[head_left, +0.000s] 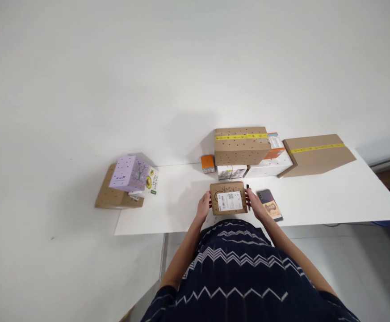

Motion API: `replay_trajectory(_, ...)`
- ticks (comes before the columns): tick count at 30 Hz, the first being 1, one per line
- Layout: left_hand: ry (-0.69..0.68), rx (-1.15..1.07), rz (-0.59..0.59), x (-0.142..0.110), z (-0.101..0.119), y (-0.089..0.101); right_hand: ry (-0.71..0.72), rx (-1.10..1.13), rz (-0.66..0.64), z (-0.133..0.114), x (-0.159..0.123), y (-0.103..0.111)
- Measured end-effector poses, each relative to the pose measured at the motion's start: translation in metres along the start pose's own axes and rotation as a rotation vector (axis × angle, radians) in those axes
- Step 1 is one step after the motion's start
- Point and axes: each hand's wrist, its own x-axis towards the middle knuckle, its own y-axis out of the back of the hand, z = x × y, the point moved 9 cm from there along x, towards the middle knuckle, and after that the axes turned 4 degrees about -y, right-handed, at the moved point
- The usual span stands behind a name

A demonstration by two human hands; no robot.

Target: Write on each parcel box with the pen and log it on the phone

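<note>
A small brown cardboard box with a white shipping label and dark hand-drawn marks is at the front of the white table, close to my body. My left hand is closed on its left side, and my right hand grips its right side. A thin black pen-like stick shows between the box and my right fingers; whether it is held or lies on the table I cannot tell. Just right of that hand lies a smartphone with a picture on its back.
Along the wall stand a large taped carton, an orange box, small white boxes, a long white box and another taped carton. On the left table end, a purple box rests on a brown carton.
</note>
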Motion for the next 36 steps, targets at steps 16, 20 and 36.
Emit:
replay_trajectory(16,-0.062,0.0,0.09,-0.004,-0.002,0.008,0.068,0.036,0.002,-0.001,-0.004,0.001)
replay_trajectory(20,-0.044,-0.021,0.077,-0.004,-0.003,0.006,0.066,0.051,0.007,-0.004,-0.006,0.004)
replay_trajectory(36,-0.77,0.902,0.062,-0.04,0.068,-0.043,-0.12,-0.703,0.221,0.043,0.038,0.045)
